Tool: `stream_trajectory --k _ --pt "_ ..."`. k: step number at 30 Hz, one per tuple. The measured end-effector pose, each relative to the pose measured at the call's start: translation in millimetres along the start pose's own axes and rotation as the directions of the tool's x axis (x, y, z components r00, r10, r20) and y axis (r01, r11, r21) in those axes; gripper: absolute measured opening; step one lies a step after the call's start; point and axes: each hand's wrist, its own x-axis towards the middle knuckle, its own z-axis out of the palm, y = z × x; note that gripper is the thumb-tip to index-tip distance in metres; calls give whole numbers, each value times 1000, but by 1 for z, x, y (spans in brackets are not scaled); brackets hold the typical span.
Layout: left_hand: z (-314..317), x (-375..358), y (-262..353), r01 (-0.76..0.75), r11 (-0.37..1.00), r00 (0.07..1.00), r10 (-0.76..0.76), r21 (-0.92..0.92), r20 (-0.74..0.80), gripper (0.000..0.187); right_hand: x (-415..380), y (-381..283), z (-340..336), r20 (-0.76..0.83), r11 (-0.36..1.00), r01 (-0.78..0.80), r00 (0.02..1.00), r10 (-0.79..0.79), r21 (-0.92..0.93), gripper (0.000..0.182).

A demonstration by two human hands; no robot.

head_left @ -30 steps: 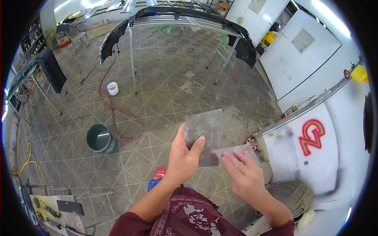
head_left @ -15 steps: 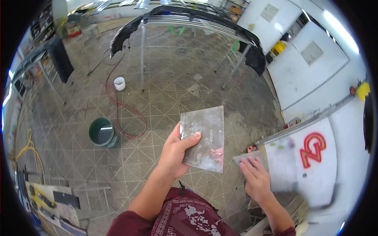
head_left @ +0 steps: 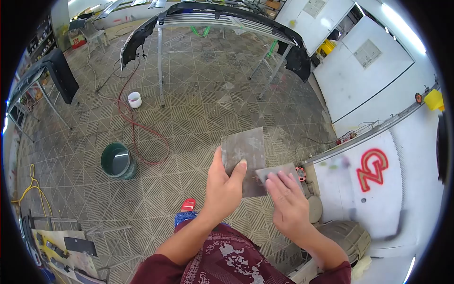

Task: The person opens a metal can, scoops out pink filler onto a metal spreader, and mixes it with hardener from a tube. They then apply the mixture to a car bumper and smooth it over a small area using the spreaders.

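Note:
My left hand (head_left: pixel 226 189) grips a grey, smudged rectangular plate (head_left: pixel 243 149), its thumb lying on the face and the fingers behind. A smaller flat grey spreader (head_left: pixel 279 171) is held in my right hand (head_left: pixel 289 204), the fingers pressed along its top. The spreader's left edge overlaps the lower right part of the plate; whether they touch is hard to tell. A little pinkish material shows where the two meet.
A green bucket (head_left: pixel 117 161) of liquid and a white tub (head_left: pixel 135 100) stand on the patterned floor, beside a red hose (head_left: pixel 134 137). A black bumper (head_left: pixel 227 14) rests on a metal stand ahead. On the right is a white panel (head_left: pixel 338 189) with red lettering.
My right hand and the spreader have moved left from beside the white panel to the plate. My left hand has turned the plate slightly. A red-shod foot now shows below.

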Motion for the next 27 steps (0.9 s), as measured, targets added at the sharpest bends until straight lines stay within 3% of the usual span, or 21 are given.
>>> stream_trajectory --k 2,4,5,7,8,12,14,15,17,18,20,22,23,25,26,27 --pt "-2 3 1 46 996 999 -48 -77 -23 35 -2 7 5 24 984 161 987 -160 -81 51" --pt "-9 7 13 368 844 925 -376 -389 59 45 -10 19 10 -27 974 225 974 -226 -35 51" --pt "-13 8 9 366 845 926 -374 -390 59 45 -17 26 12 -83 960 279 957 -277 13 52" --pt "-20 10 -3 535 660 837 -499 -528 224 46 -27 47 5 -9 956 292 956 -292 -13 51" --pt "-23 10 1 534 662 838 -497 -526 225 46 -32 55 3 65 952 303 952 -300 -36 51" --pt "-30 12 4 481 712 875 -420 -512 239 45 -45 59 3 -16 978 205 978 -206 -42 47" --pt "-21 12 2 493 735 870 -416 -465 265 46 -22 29 3 -315 973 230 925 -211 23 45" --pt "-12 8 2 502 732 865 -430 -461 258 46 -25 26 8 -319 975 221 926 -203 19 45" --pt "-11 5 0 513 736 858 -447 -442 251 47 -33 25 24 -258 942 334 912 -320 13 44" --pt "-19 6 -4 552 702 834 -475 -450 281 48 -42 33 26 -267 944 331 911 -315 16 44" --pt "-21 10 -1 555 679 832 -471 -481 294 49 -51 72 14 -81 962 232 966 -246 -147 43" --pt "-17 1 3 436 812 899 -378 -387 220 50 -48 67 -1 -84 968 188 975 -204 -166 41" --pt "-14 -3 0 445 807 895 -390 -388 216 50 -37 54 -12 -94 977 162 980 -175 -136 40" --pt "-5 -2 -3 228 957 961 -192 -180 197 47 -21 36 -30 -115 986 126 984 -138 -112 40" --pt "-2 -4 -3 235 957 959 -200 -170 200 47 -16 28 -35 -51 979 145 987 -153 -143 39" --pt "1 -5 -2 157 986 970 -144 -49 194 43 -15 22 -35 13 970 170 985 -170 -171 39"
